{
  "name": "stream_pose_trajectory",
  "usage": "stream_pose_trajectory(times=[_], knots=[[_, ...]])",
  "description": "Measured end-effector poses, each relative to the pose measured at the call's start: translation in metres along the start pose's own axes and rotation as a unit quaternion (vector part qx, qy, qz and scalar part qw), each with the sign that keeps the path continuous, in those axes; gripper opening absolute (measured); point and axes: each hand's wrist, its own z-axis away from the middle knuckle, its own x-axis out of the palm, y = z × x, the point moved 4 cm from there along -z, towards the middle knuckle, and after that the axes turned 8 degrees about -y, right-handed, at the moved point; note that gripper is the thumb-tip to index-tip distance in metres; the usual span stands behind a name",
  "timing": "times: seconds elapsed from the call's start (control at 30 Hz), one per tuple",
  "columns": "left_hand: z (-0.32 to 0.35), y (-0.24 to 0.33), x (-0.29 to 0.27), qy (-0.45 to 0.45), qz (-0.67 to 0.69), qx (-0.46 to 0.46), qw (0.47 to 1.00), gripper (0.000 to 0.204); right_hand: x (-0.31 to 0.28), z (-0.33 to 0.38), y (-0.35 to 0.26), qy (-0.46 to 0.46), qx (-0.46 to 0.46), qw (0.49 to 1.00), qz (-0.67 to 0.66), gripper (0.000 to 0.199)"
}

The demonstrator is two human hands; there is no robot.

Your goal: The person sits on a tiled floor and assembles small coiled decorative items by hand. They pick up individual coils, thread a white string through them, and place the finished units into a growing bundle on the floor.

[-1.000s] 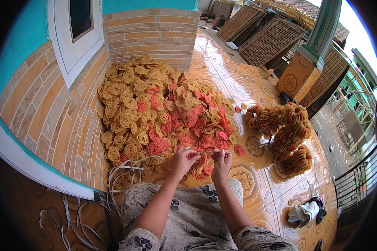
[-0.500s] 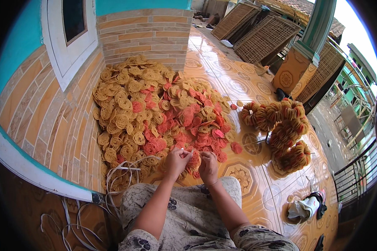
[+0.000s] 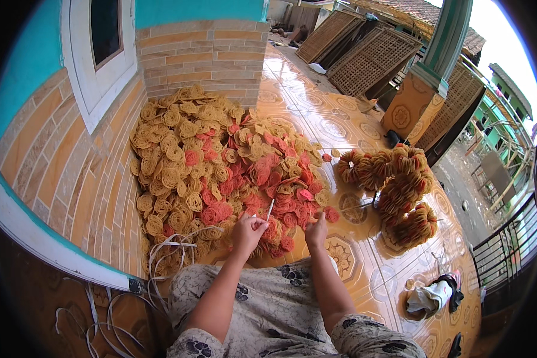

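In front of my lap my left hand (image 3: 248, 233) is closed in a pinch on a thin white strip (image 3: 270, 209), whose end sticks up past the fingers. Red and yellow lacy coiled crackers (image 3: 274, 234) lie or hang right beside its fingertips; whether the strip runs through them I cannot tell. My right hand (image 3: 316, 231) is apart from the left, fingers pressed together; anything in them is too small to make out. Just beyond both hands spreads a large heap of dry coiled crackers (image 3: 174, 152), mostly yellow, with red ones toward its right side.
Thick strung bundles of crackers (image 3: 404, 191) stand on the tiled floor to the right. Nearer lies a white and black cloth-like bundle (image 3: 431, 298). Loose white strips (image 3: 110, 322) curl at the lower left. A brick-patterned wall (image 3: 83, 161) borders the heap; woven racks (image 3: 373, 58) lean behind.
My hands have parted: the right moved to the right, away from the red crackers between them. The white strip now shows standing up from my left fingers.
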Motion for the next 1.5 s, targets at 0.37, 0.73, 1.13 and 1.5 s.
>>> stream_pose_trajectory(times=[0.37,0.73,1.13,1.5], knots=[[0.006,-0.002,-0.002,-0.026,-0.064,-0.015,0.998,0.014,0.037,0.062,-0.086,-0.095,-0.217,0.964,-0.117,0.016],[0.010,-0.142,-0.089,0.281,0.613,-0.227,0.702,0.033,0.024,-0.012,0.075,-0.143,0.247,0.813,-0.507,0.009],[0.031,-0.186,-0.057,0.392,0.489,-0.359,0.692,0.042,0.086,-0.022,0.130,-0.218,0.368,0.750,-0.504,0.016],[0.052,-0.164,-0.035,0.446,0.424,-0.355,0.704,0.034,0.077,-0.015,0.113,-0.154,0.344,0.771,-0.513,0.013]])
